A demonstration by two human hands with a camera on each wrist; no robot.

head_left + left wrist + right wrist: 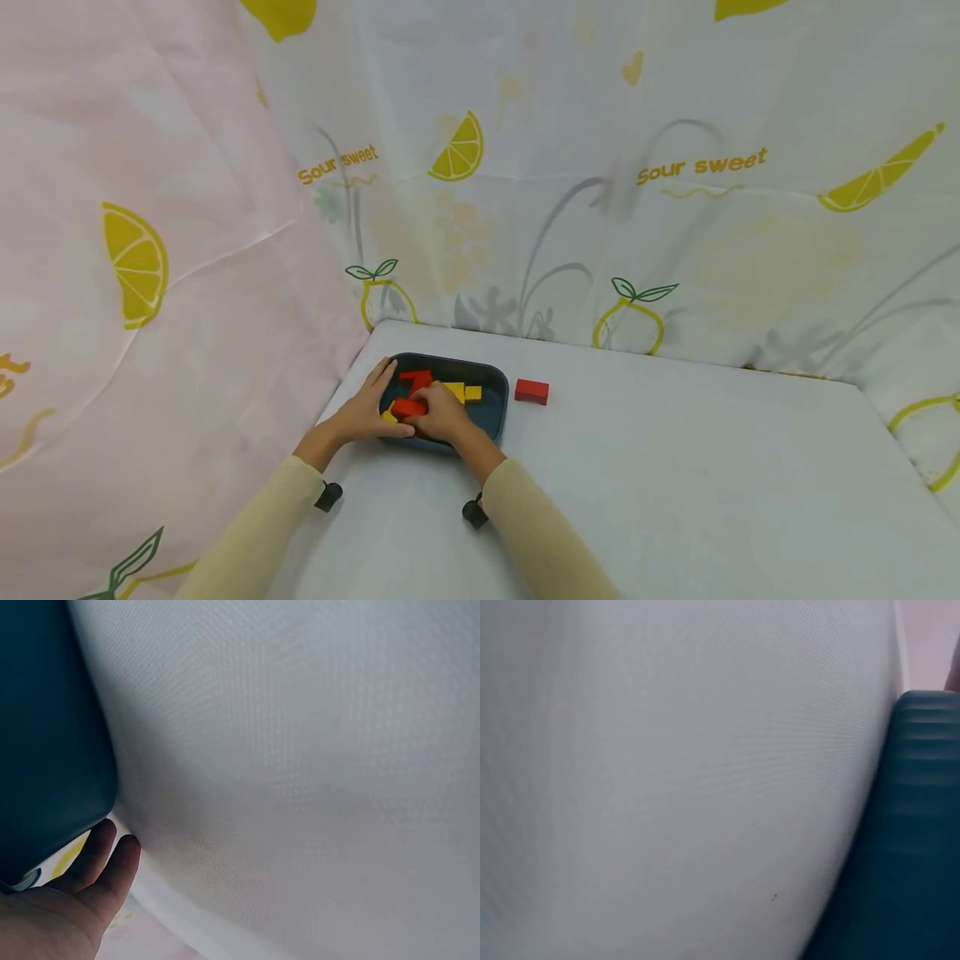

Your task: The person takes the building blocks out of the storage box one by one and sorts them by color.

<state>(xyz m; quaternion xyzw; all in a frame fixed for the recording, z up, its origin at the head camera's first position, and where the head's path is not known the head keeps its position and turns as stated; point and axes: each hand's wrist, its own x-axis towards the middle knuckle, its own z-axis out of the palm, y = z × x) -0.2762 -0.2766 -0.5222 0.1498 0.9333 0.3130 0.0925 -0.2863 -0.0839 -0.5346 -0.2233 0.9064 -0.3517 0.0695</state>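
A dark blue tray (491, 417) holds several red and yellow blocks. My right hand (444, 414) reaches into it, with thumb and fingers pinching a red block (403, 409) near the front left. My left hand (365, 414) spans the tray's left end, fingers extended along the side and thumb stretched along the front rim. In the left wrist view, two fingertips of that hand lie against the tray's outer wall (52, 735). Beyond the pinched block lie another red piece (416, 377) and yellow blocks (472, 393). My right hand is out of sight in the right wrist view.
A single red block (532, 392) lies on the white table (675, 475), just right of the tray. Behind the table and along its left hang cloths (525, 167) printed with lemons. Small black devices (475, 512) are at both wrists.
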